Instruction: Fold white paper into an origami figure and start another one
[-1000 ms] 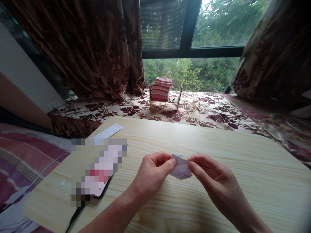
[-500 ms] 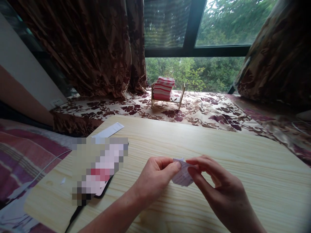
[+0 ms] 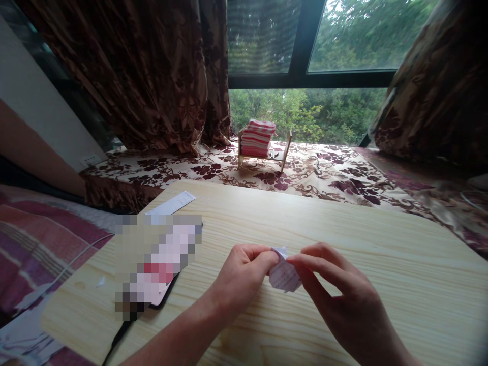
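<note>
A small folded piece of pale printed paper [image 3: 284, 274] is held just above the light wooden table [image 3: 343, 239]. My left hand [image 3: 244, 274] pinches its left edge between thumb and forefinger. My right hand [image 3: 335, 295] pinches its right side, thumb and forefinger closed on the top corner. The paper looks creased and bunched between the two hands.
A blurred-out flat object [image 3: 158, 262] lies on the table's left part, with a white paper strip [image 3: 171, 203] behind it. A tiny paper scrap [image 3: 100, 281] lies near the left edge. Beyond the table, a small wooden rack with striped cloths [image 3: 259, 140] stands on a floral-covered sill.
The hands have drawn closer together and the paper is more folded and bunched than a second ago. The view has shifted slightly.
</note>
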{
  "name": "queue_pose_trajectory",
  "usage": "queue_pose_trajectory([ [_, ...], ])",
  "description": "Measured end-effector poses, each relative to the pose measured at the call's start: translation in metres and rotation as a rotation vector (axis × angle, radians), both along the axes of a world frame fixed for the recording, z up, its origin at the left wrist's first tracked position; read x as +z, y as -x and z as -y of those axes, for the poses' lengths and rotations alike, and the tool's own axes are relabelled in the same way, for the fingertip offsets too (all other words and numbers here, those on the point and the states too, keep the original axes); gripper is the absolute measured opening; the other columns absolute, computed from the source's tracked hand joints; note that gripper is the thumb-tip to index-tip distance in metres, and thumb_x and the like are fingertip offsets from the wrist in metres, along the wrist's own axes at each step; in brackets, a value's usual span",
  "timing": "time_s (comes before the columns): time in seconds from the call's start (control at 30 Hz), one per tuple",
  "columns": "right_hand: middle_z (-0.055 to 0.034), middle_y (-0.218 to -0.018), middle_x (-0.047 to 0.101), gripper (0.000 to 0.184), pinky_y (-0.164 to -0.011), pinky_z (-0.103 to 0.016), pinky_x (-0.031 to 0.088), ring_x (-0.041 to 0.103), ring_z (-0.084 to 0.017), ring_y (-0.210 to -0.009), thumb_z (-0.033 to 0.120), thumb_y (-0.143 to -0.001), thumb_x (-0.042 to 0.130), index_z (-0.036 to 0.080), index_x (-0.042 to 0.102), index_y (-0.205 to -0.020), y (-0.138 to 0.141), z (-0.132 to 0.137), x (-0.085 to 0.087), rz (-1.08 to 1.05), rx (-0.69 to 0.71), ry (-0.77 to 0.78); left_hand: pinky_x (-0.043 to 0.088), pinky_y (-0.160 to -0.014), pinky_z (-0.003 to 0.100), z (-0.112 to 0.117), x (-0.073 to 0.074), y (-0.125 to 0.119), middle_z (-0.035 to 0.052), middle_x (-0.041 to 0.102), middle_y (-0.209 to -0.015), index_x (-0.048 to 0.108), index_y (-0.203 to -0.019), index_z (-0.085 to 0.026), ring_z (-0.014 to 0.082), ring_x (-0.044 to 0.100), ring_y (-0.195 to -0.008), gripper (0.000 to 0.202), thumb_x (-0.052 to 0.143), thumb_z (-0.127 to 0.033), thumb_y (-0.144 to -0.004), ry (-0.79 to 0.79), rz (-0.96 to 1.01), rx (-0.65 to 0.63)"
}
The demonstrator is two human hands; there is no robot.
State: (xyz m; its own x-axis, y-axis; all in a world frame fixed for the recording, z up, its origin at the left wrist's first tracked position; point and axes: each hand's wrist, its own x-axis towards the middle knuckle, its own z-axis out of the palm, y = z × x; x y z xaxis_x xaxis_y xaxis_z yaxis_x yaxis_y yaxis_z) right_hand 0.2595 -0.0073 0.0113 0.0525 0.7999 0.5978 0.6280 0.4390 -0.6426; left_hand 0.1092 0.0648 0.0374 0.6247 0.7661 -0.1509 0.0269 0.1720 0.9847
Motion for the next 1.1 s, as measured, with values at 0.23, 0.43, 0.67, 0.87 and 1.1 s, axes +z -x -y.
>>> queue_pose_trajectory([
  [0.23,-0.0042,-0.086,0.057,0.031,-0.060,-0.026,0.050,0.059,-0.015,-0.074,0.006,-0.084,0.052,0.025,0.064,-0.105,-0.002,0.001,0.000,0.097,0.001,-0.012,0.032,-0.058,0.023,0.002,0.001,0.000,-0.0020,0.043,-0.056,0.056,-0.055,-0.014,0.0108,0.038,-0.059,0.033,0.051,-0.032,-0.082,-0.007,-0.004,0.008],
  [0.43,-0.0048,-0.088,0.056,0.031,-0.060,-0.025,0.050,0.058,-0.015,-0.076,0.006,-0.083,0.052,0.025,0.063,-0.106,-0.002,0.001,-0.002,0.111,-0.008,-0.017,0.032,-0.056,0.023,0.001,0.001,0.000,-0.0015,0.044,-0.056,0.058,-0.058,-0.013,0.0107,0.039,-0.058,0.035,0.053,-0.038,-0.083,-0.026,-0.039,0.012],
  [0.67,-0.0057,-0.090,0.058,0.019,-0.060,-0.024,0.051,0.059,-0.016,-0.077,0.017,-0.087,0.053,0.025,0.067,-0.098,0.002,0.004,0.007,-0.006,-0.063,0.066,0.027,-0.052,0.023,0.002,0.001,0.001,-0.0025,0.035,-0.054,0.048,-0.053,-0.015,0.0101,0.032,-0.056,0.036,0.048,-0.033,-0.084,-0.100,-0.088,0.021],
  [0.87,-0.0057,-0.084,0.061,0.024,-0.064,-0.025,0.050,0.060,-0.017,-0.079,0.032,-0.092,0.048,0.021,0.067,-0.082,0.001,0.003,0.011,-0.118,-0.114,0.214,0.030,-0.055,0.023,0.005,0.000,0.001,-0.0016,0.041,-0.057,0.052,-0.055,-0.014,0.0109,0.038,-0.059,0.035,0.048,-0.031,-0.085,-0.212,-0.112,0.021],
  [1.1,-0.0024,-0.081,0.059,0.013,-0.061,-0.023,0.047,0.059,-0.014,-0.074,0.028,-0.088,0.054,0.022,0.062,-0.081,-0.002,0.002,0.007,-0.013,-0.015,0.263,0.032,-0.056,0.022,0.005,-0.002,0.000,-0.0016,0.044,-0.058,0.055,-0.057,-0.014,0.0107,0.041,-0.059,0.034,0.048,-0.030,-0.087,-0.244,-0.101,0.017],
])
